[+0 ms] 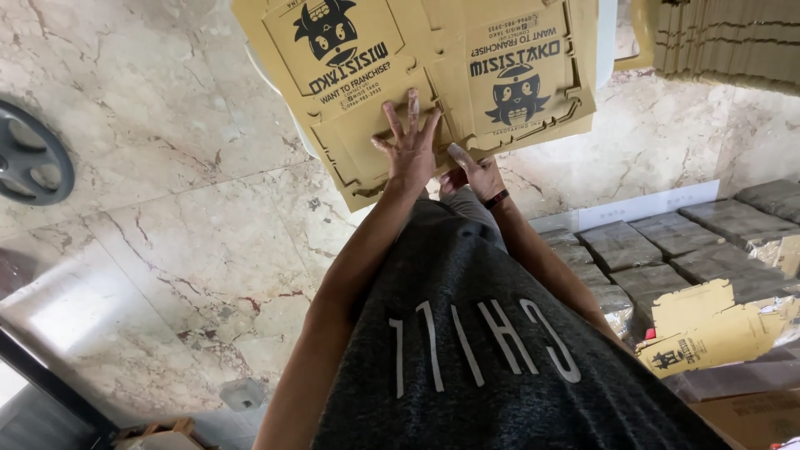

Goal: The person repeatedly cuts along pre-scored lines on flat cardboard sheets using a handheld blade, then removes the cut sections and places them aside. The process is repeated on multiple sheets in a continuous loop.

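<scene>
Pressing flat with fingers spread, the left hand [408, 146] lies on the printed cardboard sheet [433, 75] at its near edge; the right hand [475, 173] pinches that edge from beneath, just right.

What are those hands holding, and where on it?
A flat printed cardboard sheet: left hand pressed flat near its lower edge, right hand gripping that edge.

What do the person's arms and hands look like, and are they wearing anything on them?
Both arms are bare, with no sleeves reaching them and no gloves. The left hand has nothing on it that shows. The right hand has a dark band around its wrist. A few fingers look dusted with something pale. The dark grey shirt has pale lettering.
</scene>
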